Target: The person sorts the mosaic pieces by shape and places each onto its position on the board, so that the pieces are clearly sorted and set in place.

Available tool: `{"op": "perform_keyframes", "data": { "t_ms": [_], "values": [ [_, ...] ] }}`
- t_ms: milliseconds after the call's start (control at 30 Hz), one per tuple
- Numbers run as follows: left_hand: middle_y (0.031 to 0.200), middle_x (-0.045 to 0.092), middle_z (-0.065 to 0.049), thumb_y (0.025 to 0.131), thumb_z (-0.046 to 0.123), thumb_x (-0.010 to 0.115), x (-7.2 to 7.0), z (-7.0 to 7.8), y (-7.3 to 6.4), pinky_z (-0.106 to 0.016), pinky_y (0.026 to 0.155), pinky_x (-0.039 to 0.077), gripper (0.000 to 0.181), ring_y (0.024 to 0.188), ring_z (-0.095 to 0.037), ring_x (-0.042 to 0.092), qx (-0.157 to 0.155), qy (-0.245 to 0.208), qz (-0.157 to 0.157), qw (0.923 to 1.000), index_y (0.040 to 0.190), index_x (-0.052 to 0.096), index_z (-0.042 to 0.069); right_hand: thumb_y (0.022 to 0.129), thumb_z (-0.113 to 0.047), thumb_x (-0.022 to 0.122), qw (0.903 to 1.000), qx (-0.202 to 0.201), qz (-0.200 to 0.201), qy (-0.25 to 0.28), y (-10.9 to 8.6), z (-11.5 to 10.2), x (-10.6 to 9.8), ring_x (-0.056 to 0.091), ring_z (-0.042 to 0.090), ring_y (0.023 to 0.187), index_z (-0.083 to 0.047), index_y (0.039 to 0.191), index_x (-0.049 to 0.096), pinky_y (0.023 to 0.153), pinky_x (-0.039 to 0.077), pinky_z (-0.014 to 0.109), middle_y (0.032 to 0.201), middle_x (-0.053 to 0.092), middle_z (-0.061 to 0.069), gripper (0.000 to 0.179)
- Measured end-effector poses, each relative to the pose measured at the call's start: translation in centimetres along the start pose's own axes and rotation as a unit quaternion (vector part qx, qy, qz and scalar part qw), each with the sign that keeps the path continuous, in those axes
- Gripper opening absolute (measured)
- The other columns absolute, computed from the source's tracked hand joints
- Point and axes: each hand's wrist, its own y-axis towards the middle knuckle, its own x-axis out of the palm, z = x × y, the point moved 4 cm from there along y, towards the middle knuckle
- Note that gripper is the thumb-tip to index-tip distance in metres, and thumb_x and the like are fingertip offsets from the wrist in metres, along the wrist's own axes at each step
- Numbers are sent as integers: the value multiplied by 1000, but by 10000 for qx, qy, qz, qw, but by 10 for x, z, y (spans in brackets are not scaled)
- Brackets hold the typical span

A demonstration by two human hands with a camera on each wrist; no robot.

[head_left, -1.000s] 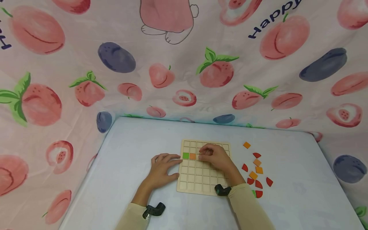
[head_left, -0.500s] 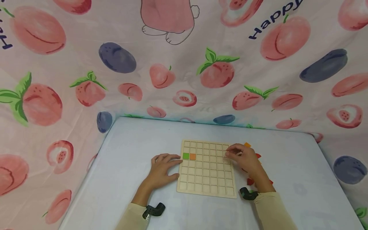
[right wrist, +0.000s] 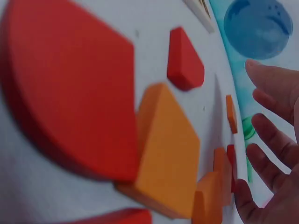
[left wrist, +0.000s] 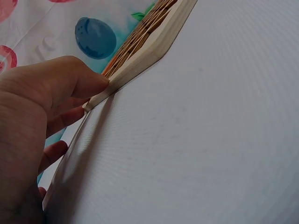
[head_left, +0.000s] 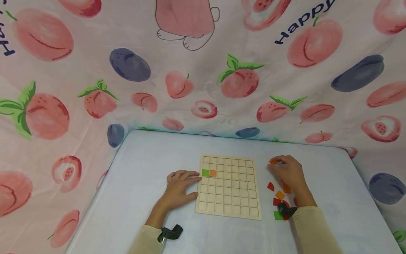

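L hand [head_left: 178, 188]: loose, fingertips touching board [head_left: 228, 190] at its L edge.
R hand [right wrist: 273, 140]: fingers apart, nothing held, nr far orange tile [right wrist: 231, 114].
Board: on table [head_left: 152, 151], btwn hands; green sq [head_left: 205, 173] + orange sq [head_left: 213, 173] adjacent, L end, 3rd row from far edge.
Loose red pcs [head_left: 270, 186]: R of board.

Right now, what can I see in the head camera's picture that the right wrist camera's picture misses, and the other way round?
Only the head view shows the left hand, a green square set in the wooden board, and a loose green piece.

Only the right wrist view clearly shows the thick sides of a red piece and an orange piece, up close.

Both share the right hand, red and orange pieces, part of the board, the white table and fruit-patterned cloth.
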Motion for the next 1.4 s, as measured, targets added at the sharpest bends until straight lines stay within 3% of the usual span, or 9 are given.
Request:
{"op": "perform_keyframes", "data": {
  "t_ms": [333, 700, 967, 1400],
  "values": [
    [146, 57, 10, 85, 39, 72, 2, 0, 0, -58, 110, 20, 52, 135, -22, 42, -3, 21, -53, 10000, 136, 66, 31, 92, -33, 75, 9995, 48, 224, -233, 4, 6, -2, 53, 39, 110, -5, 123, 69, 97, 48, 58, 125, 61, 23, 42],
    [146, 56, 11, 85, 39, 72, 4, 0, 1, -57, 110, 20, 52, 135, -20, 41, 23, 57, -34, 10000, 136, 66, 32, 92, -34, 75, 9983, 546, 66, -215, 11, 15, 0, 51, 41, 117, -4, 128, 67, 104, 45, 60, 132, 57, 25, 47],
    [148, 55, 12, 87, 40, 71, 5, -4, 1, -56, 112, 18, 52, 136, -20, 40, -41, 81, -143, 9999, 138, 65, 33, 91, -33, 76, 9982, 552, 50, -232, 13, 16, 2, 51, 39, 107, -3, 123, 69, 97, 48, 57, 123, 60, 24, 44],
    [148, 55, 12, 87, 40, 71, 4, -5, 1, -55, 112, 18, 52, 136, -20, 41, -104, 134, -167, 9997, 138, 64, 33, 90, -34, 77, 9991, 374, -93, -188, 8, 10, 6, 50, 40, 112, -2, 120, 70, 99, 46, 58, 129, 57, 25, 44]
  ]
}}
